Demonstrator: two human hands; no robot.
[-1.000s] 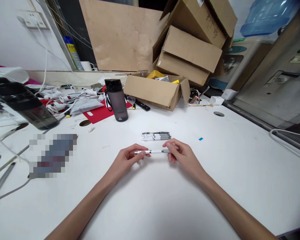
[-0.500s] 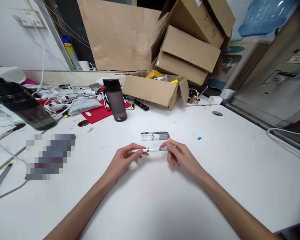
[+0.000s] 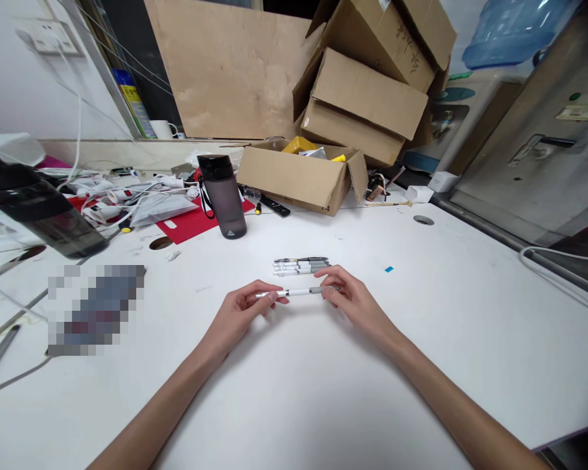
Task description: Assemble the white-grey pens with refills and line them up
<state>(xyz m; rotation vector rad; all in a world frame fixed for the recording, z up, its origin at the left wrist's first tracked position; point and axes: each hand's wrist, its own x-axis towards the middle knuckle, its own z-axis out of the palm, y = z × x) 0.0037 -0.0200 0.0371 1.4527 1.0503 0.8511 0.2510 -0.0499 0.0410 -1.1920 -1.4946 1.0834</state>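
Note:
A white pen (image 3: 298, 292) with a grey grip is held level between my two hands, just above the white table (image 3: 294, 385). My left hand (image 3: 249, 305) pinches its left end between thumb and fingers. At the grey end, the thumb and fingers of my right hand (image 3: 345, 294) close around the pen. Beyond it, several pens (image 3: 300, 266) lie side by side in a row, white and grey ones with a black one at the back. My right fingertips partly cover the row's near right end.
A dark water bottle (image 3: 223, 196) stands behind the pens, near an open cardboard box (image 3: 289, 176) and a remote control (image 3: 276, 206). Another bottle (image 3: 39, 209), cables and a blurred-out flat object (image 3: 98, 307) are at left. A small blue piece (image 3: 389, 269) lies right.
The fingers of my right hand have shifted on the grey end of the pen, with the index finger lifted slightly. My left hand keeps its pinch. The whole view has moved slightly.

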